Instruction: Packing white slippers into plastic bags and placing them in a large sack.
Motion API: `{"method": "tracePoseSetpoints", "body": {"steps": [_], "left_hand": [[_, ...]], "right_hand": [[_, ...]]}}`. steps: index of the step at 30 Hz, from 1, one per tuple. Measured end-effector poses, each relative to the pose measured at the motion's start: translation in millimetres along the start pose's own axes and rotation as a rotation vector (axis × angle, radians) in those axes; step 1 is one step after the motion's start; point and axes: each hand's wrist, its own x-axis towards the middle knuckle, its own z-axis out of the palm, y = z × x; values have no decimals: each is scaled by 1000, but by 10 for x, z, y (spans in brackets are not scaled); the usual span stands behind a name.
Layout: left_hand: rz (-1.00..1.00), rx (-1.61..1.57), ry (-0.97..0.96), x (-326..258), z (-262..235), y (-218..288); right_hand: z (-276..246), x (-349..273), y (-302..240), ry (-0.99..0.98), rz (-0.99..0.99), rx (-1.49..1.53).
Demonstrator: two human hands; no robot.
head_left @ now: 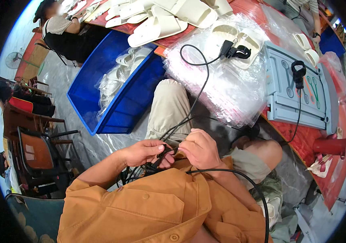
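Close to my body, over my lap, both hands work at a bundle of black cable (pixel 130 175). My left hand (pixel 146 154) is closed on the bundle, with its thumb pressed over the loops. Beside it, my right hand (pixel 199 150) has its fingers curled together at the cable; its fingertips are partly hidden. From the hands, one cable runs up to a black strap-like clip (pixel 237 51) on the plastic bags. A second black clip (pixel 298 69) with its own cable lies on the grey-blue folding stool.
A blue bin (pixel 118 109) holding wrapped slippers stands ahead left. Cream slippers (pixel 158 28) and clear plastic bags (pixel 221 93) cover the red table. The folding stool (pixel 276 111) lies flat at its right. Chairs (pixel 39 150) stand left; a seated person (pixel 69 34) is beyond.
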Motion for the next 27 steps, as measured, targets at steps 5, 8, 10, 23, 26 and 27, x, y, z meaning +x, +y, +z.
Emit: {"method": "tracePoseSetpoints", "body": {"steps": [5,8,10,23,26,27], "left_hand": [[30,-21,33,1,-26,-59],[56,-5,61,19,-37,-113],[65,2,82,31,3,-107],[296,401,165,-130,89,14],[322,390,214,-199,35,-11],[325,356,261,-216,19,-20]], "right_hand": [[-13,-60,-98,-238,136,204],[28,-55,-84,-384,183,442],[89,-120,-40,-358,300,672],[308,-25,-139,-557,1166,1002],[380,-63,-114,-540,1165,1090],[411,-86,-111,-515,1156,1121]]}}
